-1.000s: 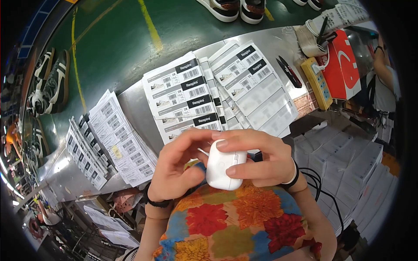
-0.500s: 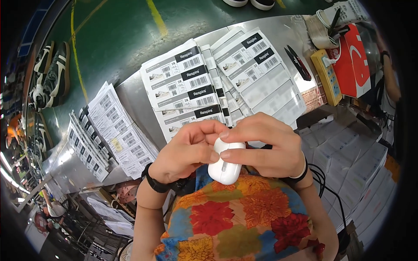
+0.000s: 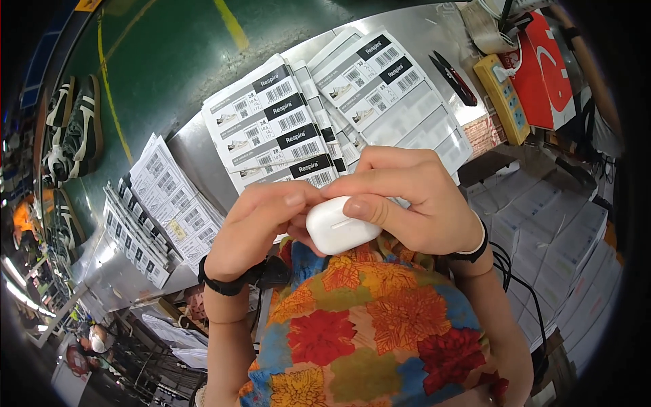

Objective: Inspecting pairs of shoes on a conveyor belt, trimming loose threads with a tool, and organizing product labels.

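A smooth white earbud case sits between my two hands, just in front of my patterned clothing. My right hand grips it, with the thumb over its top face and the index finger along its far edge. My left hand is closed at the case's left side, its fingertips meeting the right fingers there; some of its fingers are hidden behind the case. Beyond the hands lie sheets of shoe labels with barcodes and a second label stack on the metal table.
Scissors lie at the far right, by a yellow power strip and a red box. Folded label sheets are stacked on the left. Black cables hang at the right, beside stacked papers. Shoes stand at far left.
The earbud case has turned from upright to lying more sideways and shifted slightly up. My right thumb has moved onto its face, and my left hand has moved a little left.
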Motion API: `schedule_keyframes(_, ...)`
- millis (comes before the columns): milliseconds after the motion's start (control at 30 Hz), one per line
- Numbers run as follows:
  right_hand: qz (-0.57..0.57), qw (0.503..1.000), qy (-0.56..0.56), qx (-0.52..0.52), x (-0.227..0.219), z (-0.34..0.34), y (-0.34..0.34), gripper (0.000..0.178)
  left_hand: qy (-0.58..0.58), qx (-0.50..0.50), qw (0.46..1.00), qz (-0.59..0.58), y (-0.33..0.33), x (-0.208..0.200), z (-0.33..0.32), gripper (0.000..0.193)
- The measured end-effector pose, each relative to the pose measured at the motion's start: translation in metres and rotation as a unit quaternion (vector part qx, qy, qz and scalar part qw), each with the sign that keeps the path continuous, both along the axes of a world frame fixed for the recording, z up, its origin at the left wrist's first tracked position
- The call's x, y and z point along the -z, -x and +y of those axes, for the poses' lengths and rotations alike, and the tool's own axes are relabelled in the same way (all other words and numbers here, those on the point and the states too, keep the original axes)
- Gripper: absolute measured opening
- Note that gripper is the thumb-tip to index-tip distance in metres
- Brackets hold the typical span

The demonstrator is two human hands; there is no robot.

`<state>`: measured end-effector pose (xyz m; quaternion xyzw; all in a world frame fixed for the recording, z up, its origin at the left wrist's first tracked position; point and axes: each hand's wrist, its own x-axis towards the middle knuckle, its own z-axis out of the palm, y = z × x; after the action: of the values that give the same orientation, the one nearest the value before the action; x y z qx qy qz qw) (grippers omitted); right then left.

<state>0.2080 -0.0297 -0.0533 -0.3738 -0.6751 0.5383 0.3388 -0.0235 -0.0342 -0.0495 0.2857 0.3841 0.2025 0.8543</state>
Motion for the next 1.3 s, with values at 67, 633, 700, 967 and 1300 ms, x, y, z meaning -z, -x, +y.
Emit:
schedule_keyframes(67, 0.014, 1.0, 0.013, 0.003, 0.0, -0.001, 0.003, 0.019, -0.046, -0.02, 0.998, -0.028, 0.001, -0.005, -0.006, 0.037)
schedule_keyframes(633, -0.054, 0.996, -0.073, 0.026, -0.02, -0.02, 0.008, 0.024, -0.263, -0.053, 0.958, 0.105, -0.006, -0.026, -0.031, 0.037)
schedule_keyframes(700, -0.055, 0.994, -0.087, 0.027, -0.02, -0.022, 0.009, 0.024, -0.296, -0.029, 0.944, 0.142, -0.006, -0.027, -0.033, 0.036)
schedule_keyframes(967, -0.068, 0.995, -0.077, 0.018, -0.018, -0.03, 0.005, 0.022, -0.276, 0.012, 0.951, 0.142, -0.006, -0.029, -0.038, 0.035)
schedule_keyframes(1300, 0.029, 0.974, 0.216, 0.054, -0.006, -0.042, -0.001, 0.015, -0.343, 0.047, 0.915, 0.208, -0.016, -0.025, -0.043, 0.06)
